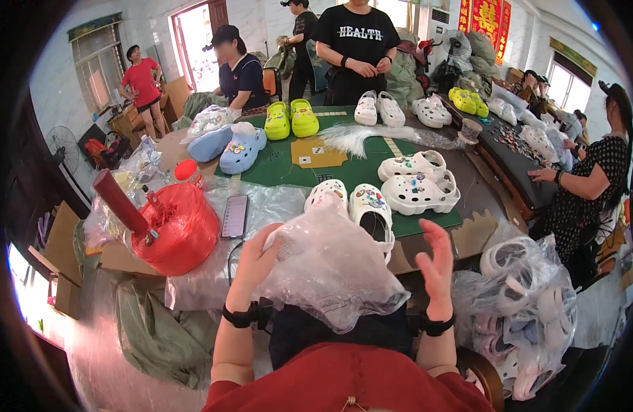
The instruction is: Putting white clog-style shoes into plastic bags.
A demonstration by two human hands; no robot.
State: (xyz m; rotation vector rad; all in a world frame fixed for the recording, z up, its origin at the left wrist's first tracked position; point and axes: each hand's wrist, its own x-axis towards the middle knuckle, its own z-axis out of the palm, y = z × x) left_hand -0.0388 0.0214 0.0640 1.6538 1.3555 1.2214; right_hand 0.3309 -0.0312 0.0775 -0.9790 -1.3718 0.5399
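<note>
"Pinching the clear bag (330, 268), that left hand (256, 258)?"
"Yes, by its edge. The right hand's (436, 268) fingers are spread. The bag's at the tabletop's (491, 184) near side. Probably light, floppy, slippery: best hold the edge."

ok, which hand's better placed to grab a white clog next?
Right hand, probably: it looks empty and open, near the white clogs; the left hand is at the clear plastic bag.
</note>
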